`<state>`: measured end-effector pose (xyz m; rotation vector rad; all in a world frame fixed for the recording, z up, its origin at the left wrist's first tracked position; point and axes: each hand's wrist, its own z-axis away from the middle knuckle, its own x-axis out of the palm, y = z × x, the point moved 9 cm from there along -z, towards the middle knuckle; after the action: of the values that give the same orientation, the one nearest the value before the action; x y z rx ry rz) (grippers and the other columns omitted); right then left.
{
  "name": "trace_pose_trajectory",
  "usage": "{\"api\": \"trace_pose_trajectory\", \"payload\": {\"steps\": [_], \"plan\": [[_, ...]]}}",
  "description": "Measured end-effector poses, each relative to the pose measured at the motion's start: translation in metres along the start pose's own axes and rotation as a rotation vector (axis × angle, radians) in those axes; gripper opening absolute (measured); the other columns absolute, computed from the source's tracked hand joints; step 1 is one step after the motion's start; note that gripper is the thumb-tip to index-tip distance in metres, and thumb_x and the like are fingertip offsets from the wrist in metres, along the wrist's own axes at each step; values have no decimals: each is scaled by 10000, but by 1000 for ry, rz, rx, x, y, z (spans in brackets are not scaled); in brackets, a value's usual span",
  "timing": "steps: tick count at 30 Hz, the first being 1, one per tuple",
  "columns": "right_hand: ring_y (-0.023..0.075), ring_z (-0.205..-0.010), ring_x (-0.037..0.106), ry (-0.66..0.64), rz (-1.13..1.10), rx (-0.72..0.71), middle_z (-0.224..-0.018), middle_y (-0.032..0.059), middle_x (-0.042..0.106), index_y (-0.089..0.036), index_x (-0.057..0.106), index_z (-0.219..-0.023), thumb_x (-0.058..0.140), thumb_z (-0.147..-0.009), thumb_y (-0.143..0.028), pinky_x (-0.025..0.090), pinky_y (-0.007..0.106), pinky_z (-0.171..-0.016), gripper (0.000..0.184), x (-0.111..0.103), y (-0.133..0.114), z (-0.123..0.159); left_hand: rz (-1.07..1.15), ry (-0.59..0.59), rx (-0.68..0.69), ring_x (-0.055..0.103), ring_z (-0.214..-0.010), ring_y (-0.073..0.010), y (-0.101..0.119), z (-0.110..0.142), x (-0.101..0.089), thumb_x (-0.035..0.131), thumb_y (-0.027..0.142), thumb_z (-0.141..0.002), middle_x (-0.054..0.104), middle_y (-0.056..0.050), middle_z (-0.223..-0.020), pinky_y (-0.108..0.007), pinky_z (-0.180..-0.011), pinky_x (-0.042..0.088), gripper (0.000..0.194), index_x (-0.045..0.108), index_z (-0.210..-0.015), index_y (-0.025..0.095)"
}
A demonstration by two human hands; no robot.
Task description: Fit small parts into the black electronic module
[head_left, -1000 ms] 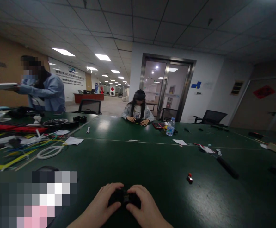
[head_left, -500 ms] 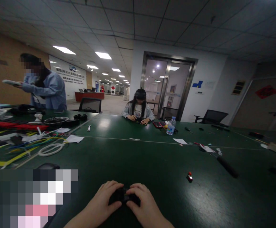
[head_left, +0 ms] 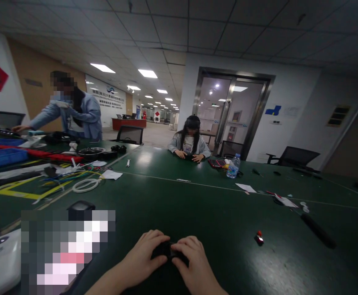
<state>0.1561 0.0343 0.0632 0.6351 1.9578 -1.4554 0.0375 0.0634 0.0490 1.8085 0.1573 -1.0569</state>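
Fingers (head_left: 158, 262) of the left hand (head_left: 146, 256) and right hand (head_left: 196, 258) hold a small black thing (head_left: 163, 249) between them at the green table (head_left: 218, 217).

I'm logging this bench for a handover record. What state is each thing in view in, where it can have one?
Left hand, curled on the black object
Right hand, likewise curled on it
Black object, held between both hands, mostly hidden
Bottle, upright, capped
White cable, coiled
Wrench, lying flat
Black-handled tool, lying down
Ceiling lights, lit
Glass doors, apparently shut
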Motion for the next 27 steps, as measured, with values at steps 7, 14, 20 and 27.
{"api": "trace_pose_trajectory", "payload": {"steps": [7, 14, 20, 27], "plan": [[234, -985, 532, 101, -106, 30, -993, 25, 617, -300, 658, -960, 561, -743, -173, 405, 358, -858, 270, -11, 8, 1, -9, -6, -13, 506, -1007, -218, 3, -1, -1, 598, 196, -733, 581, -24, -1083, -334, -892, 377, 375, 577, -1103, 257], [232, -1011, 551, 252, -224, 47, -1031, 45, 623, -268, 633, -1001, 546, -784, -242, 413, 374, -903, 235, -32, 26, 5, 6, -9, -38, 497, -1052, -236, 0, -1, -1, 596, 203, -729, 577, -35, -1130, -367, -938, 362, 402, 569, -1127, 259], [233, -1001, 571, 383, -323, 90, -1030, 59, 641, -235, 629, -1019, 547, -797, -324, 430, 366, -898, 252, -52, 35, 9, 0, -3, -36, 500, -1072, -245, -9, -3, 2, 582, 223, -735, 583, -37, -1153, -385, -957, 359, 400, 569, -1132, 268], [241, -1001, 573, 513, -494, 230, -1046, 57, 648, -227, 622, -1066, 564, -778, -448, 455, 351, -847, 368, -65, 63, 13, -24, 29, -31, 501, -1072, -254, -13, -3, 4, 555, 252, -740, 595, -32, -1146, -404, -950, 370, 386, 568, -1125, 276]]}}
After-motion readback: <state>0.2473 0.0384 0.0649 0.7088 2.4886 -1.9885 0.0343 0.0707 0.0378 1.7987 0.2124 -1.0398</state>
